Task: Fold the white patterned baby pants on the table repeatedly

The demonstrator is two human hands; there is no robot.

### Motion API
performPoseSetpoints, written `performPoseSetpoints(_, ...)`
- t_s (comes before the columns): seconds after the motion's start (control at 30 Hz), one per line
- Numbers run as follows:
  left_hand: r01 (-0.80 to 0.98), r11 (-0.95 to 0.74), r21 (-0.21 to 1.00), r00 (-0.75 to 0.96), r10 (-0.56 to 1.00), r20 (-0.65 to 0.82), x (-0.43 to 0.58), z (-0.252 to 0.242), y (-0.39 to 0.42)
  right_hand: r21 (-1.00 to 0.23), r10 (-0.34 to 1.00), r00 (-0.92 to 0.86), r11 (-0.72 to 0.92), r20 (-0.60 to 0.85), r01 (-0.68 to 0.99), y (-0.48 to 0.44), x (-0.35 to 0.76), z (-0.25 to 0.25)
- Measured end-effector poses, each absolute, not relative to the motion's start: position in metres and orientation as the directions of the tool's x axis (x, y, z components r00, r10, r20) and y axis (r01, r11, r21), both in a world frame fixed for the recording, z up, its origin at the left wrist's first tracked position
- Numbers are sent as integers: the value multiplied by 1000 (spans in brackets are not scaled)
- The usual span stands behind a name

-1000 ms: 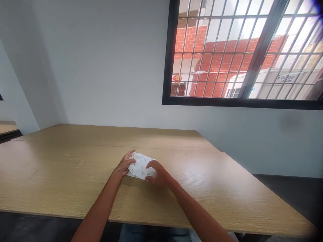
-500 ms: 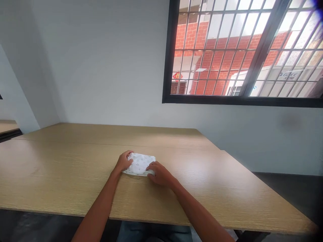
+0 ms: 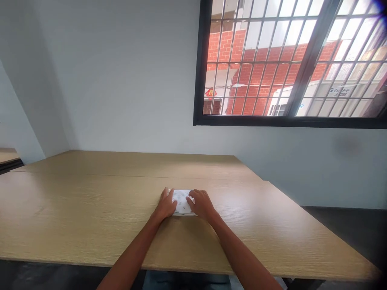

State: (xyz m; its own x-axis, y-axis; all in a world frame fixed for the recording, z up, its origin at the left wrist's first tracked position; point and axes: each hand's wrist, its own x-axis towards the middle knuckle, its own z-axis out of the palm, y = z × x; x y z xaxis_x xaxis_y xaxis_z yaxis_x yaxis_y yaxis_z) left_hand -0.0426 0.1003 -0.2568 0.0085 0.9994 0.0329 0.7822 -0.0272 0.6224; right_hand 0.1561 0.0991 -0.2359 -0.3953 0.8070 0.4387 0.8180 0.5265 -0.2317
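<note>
Pressing down with your left hand [image 3: 165, 205]: it lies on the left end of the folded white printed cloth [image 3: 182, 202], palm down and partly open, fingers pointing far. It's flat pressure, no pinch. The cloth lies flat on the light wood-grain table [image 3: 90, 213], near its near edge and roughly mid-width, with part of it under both hands. Small print shows on top; too small to make out. Your right hand [image 3: 202, 204] rests on the cloth's right end, fingers slightly curved and angled in toward the left hand, also pressing rather than gripping. The two hands sit close together, with only a strip of cloth showing between them.

For a clean press, bear down evenly through both palms and don't let either hand drag the layers sideways. Run your fingertips along the near edge so that it lies straight and square with the table edge. Over on the far right, the barred window [image 3: 290, 60] sits well away from your work.
</note>
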Motion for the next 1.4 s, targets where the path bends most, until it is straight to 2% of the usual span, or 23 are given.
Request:
performPoseSetpoints(0.07, 835, -108, 540, 39, 990, 137, -34, -247, 94, -310, 788, -379, 560, 485, 768, 107, 156, -241)
performPoseSetpoints(0.17, 874, -266, 408, 168, 951, 259, -21, -234, 90, -553, 779, -305, 611, 547, 567, 116, 149, -246)
performPoseSetpoints(0.23, 875, -304, 377, 243, 949, 201, -13, -231, 92, -697, 806, -254, 591, 535, 406, 120, 139, -249)
performPoseSetpoints(0.3, 883, -306, 356, 292, 952, 95, -5, -234, 95, -758, 830, -258, 557, 494, 340, 122, 128, -251)
performPoseSetpoints(0.4, 883, -373, 285, 382, 924, 24, -2, -244, 98, -709, 837, -359, 543, 413, 449, 124, 115, -254)
performPoseSetpoints(0.5, 871, -439, 222, 443, 896, 34, -5, -250, 97, -618, 828, -449, 553, 334, 559, 126, 109, -259)
performPoseSetpoints(0.57, 873, -435, 222, 439, 898, 33, -6, -250, 95, -572, 829, -471, 553, 303, 605, 126, 110, -262)
performPoseSetpoints(0.73, 925, -277, 259, 288, 958, -3, -11, -249, 97, -345, 910, -402, 410, 99, 844, 123, 122, -262)
performPoseSetpoints(0.9, 943, -126, 309, 161, 983, -92, -38, -248, 107, -195, 954, -300, 291, -18, 937, 121, 133, -254)
performPoseSetpoints(1.03, 925, 0, 379, 78, 979, -190, -67, -245, 112, -161, 975, -215, 204, -54, 966, 124, 143, -250)
performPoseSetpoints(1.13, 906, 20, 422, 78, 974, -214, -80, -242, 114, -145, 990, -141, 135, -32, 980, 127, 150, -248)
performPoseSetpoints(1.23, 908, -42, 418, 86, 992, -88, -74, -236, 113, -152, 993, -106, 114, 57, 982, 128, 150, -245)
performPoseSetpoints(1.33, 891, -139, 433, 96, 988, 120, -49, -235, 109, -254, 969, -222, 243, 109, 936, 125, 138, -243)
performPoseSetpoints(1.4, 871, -214, 443, 172, 976, 132, -29, -239, 106, -305, 943, -320, 333, 92, 893, 123, 129, -246)
